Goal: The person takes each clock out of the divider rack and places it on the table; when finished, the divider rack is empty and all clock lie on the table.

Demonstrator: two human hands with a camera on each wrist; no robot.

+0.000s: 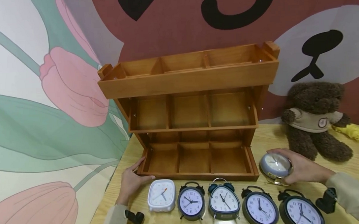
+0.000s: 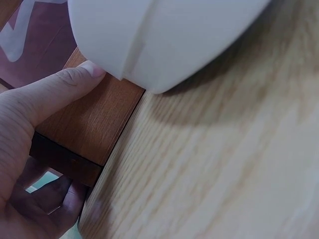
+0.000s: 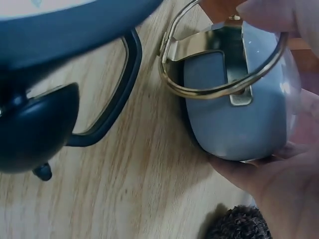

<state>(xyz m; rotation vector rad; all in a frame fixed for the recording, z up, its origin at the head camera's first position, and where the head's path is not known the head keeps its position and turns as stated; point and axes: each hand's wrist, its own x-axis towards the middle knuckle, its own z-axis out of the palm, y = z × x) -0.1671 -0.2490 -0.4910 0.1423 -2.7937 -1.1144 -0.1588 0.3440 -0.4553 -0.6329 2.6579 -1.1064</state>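
My left hand [image 1: 131, 183] grips the front left corner of a tiered wooden organizer [image 1: 196, 176]. In the left wrist view the thumb lies on the front board [image 2: 102, 117], with the other fingers round its end. To the organizer's right, my right hand [image 1: 304, 168] holds a round grey-blue clock [image 1: 275, 164] from its right side, face tilted up. The right wrist view shows the clock's brass handle [image 3: 224, 92]. A white square alarm clock [image 1: 162, 195] stands close to the left thumb. Each visible organizer compartment holds nothing.
Right of the white clock stand several dark alarm clocks: a round one [image 1: 191, 201], a triangular one [image 1: 224, 200], and two larger round ones [image 1: 260, 208] [image 1: 301, 211]. A brown teddy bear [image 1: 313, 120] sits at the back right, beside yellow yarn [image 1: 354, 133]. A patterned wall covering rises behind.
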